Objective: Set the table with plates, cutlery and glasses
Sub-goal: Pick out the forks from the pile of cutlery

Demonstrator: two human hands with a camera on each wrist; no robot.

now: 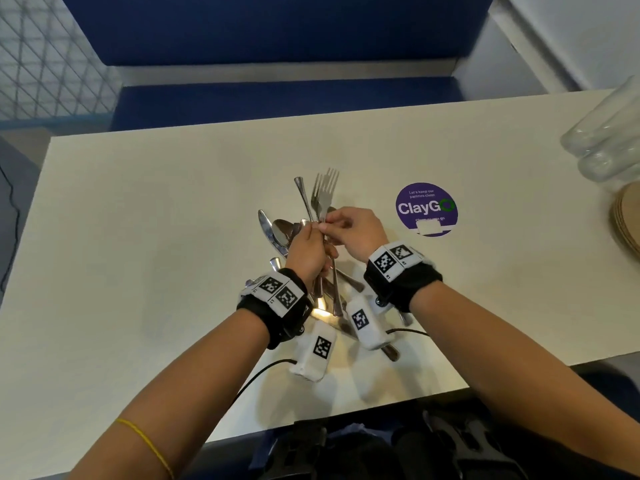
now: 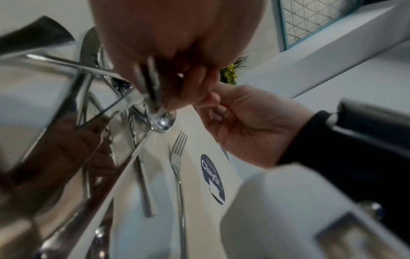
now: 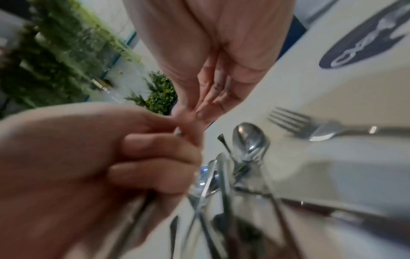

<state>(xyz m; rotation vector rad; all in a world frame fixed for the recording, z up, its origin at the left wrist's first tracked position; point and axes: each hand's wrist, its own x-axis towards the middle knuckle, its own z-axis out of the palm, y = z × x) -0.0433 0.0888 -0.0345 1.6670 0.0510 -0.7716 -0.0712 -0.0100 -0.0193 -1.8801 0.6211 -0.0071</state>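
Fingers (image 1: 313, 233) of both hands pinch shiny steel cutlery (image 1: 322, 195), forks fanned.

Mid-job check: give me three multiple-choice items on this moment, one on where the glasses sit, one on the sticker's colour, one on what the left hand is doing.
1. The glasses are at:
A. the table's far right edge
B. the table's left edge
C. the bench

2. The ClayGo sticker is:
A. red
B. purple
C. yellow

3. The left hand:
A. lies flat on the table
B. has its grip round a bundle of cutlery
C. holds a plate

Answers: 1 A, they stand beside the brown plates; 2 B, head view shows purple; 3 B, curled fingers hold several handles.
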